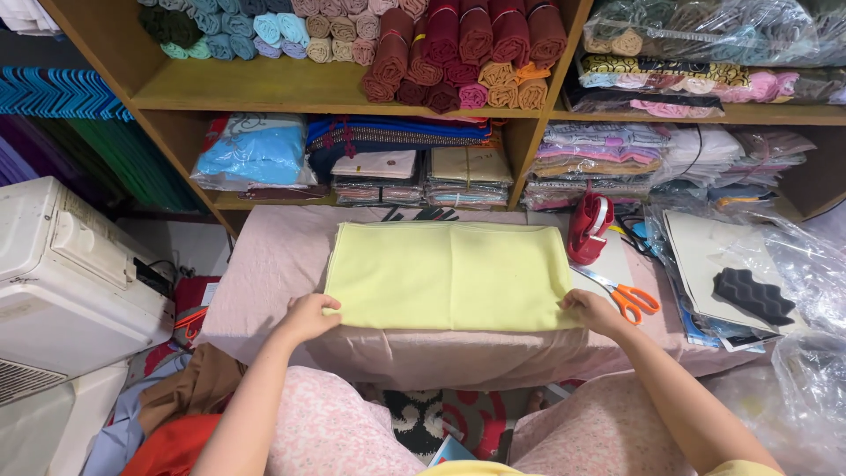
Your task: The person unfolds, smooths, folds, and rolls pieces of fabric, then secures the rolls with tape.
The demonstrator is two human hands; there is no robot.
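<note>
I am watching my left hand pinching the near left corner of the pale yellow folded rectangular cloth, fingers curled closed on its edge, while my right hand is pinching the near right corner the same way. The cloth is lying flat in the middle of the frame on the table draped in dusty pink fabric, its long axis running left to right, its body stretching away from both grips toward the top of the frame. Both hands are sitting equally near it, one at each end of the near edge. Just right of the right hand, orange-handled scissors are lying on the table; above them a red plastic tape dispenser is standing. Wooden shelves of rolled and folded fabrics are filling the upper frame.
</note>
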